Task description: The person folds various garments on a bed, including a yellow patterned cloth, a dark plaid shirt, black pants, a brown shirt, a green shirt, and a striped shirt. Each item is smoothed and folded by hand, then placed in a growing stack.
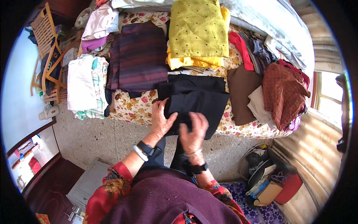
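Note:
A folded black garment (198, 103) lies at the front edge of the bed, its lower part hanging over the edge near my legs. My left hand (161, 119) rests at its left side, thumb and fingers apart. Slightly blurred, my right hand (194, 131) is over the garment's lower part with its fingers spread; whether it touches the cloth I cannot tell. Behind the black garment stands a stack topped by a dotted olive-yellow cloth (198, 30), with bright yellow cloth (193, 62) under it. To the left lies a folded dark purple striped cloth (142, 56).
White and green-checked folded cloths (81, 84) sit at the bed's left end. On the right are a brown folded cloth (243, 95) and a rust-red checked garment (282, 92). A floral bedsheet (134, 105) covers the bed. A wooden folding chair (46, 42) stands far left.

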Tool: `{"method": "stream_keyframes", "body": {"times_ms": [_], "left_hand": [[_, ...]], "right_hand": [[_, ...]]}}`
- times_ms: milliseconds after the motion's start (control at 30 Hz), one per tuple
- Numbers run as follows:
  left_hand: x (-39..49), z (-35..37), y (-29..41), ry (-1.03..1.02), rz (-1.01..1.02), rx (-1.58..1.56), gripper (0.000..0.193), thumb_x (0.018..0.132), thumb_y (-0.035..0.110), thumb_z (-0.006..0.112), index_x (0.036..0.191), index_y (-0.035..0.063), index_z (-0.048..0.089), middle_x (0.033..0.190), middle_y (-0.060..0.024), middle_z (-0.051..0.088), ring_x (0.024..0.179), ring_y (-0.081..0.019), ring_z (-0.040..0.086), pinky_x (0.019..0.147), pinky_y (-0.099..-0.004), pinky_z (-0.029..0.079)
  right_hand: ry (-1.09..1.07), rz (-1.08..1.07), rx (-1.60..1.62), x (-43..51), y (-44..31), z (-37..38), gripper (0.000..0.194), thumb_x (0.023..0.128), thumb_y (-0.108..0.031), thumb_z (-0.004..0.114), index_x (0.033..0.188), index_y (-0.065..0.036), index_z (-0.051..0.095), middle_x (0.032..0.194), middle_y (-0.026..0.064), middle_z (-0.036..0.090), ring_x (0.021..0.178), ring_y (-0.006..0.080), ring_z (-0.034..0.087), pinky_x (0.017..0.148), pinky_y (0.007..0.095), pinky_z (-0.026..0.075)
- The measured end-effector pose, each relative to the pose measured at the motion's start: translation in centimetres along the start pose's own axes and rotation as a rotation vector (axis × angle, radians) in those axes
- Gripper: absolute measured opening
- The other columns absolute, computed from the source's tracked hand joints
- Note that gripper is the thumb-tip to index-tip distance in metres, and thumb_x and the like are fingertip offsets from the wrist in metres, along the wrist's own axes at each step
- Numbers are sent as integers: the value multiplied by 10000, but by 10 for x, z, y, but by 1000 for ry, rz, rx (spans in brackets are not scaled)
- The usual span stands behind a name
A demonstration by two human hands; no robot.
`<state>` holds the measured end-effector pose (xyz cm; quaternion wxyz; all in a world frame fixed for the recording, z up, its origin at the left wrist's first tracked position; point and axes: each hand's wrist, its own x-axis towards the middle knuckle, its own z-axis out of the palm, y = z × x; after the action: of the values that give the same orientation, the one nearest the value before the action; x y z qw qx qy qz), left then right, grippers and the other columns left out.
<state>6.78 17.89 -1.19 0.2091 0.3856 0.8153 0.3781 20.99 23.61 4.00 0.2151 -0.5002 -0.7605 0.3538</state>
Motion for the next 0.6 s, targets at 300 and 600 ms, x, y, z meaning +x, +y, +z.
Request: {"method": "stream_keyframes", "body": {"times_ms": [300,600], "left_hand": [[8,19,6,-96,-398,-104,728,649,399,834,1171,-8,530,1057,-236,630,1003,-403,618,858,-447,500],[7,1,26,-173,-273,-551,524,729,284,840,1088,-10,596,977,-129,688,894,-223,658,811,-335,525]], "right_hand": [[82,243,-69,32,141,-34,703,712,-285,821,1244,63,521,1143,282,586,1085,413,560,982,435,436],[-32,200,-96,52,125,-68,520,817,-324,745,1149,46,594,1080,250,644,1033,392,608,895,439,473]]}}
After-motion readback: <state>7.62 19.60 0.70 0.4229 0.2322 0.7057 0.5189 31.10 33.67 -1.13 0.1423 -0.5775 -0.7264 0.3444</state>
